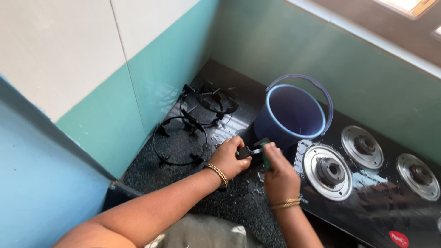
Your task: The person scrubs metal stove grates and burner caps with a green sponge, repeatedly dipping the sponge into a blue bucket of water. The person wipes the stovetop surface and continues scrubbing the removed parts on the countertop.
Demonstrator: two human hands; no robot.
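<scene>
My left hand (229,158) grips a small black part, probably a stove knob (244,152), over the dark granite counter (239,202). My right hand (278,172) holds a green scrubber (265,160) pressed against that part. Both hands meet just left of the black glass-top stove (367,202), beside its leftmost burner (328,171). A gold bangle sits on each wrist.
A blue bucket (290,117) with its handle raised stands behind my hands. Three black pan supports (180,140) lie on the counter in the corner by the teal tiled wall. The stove's two other burners (364,146) lie to the right. Water and suds wet the stove and counter.
</scene>
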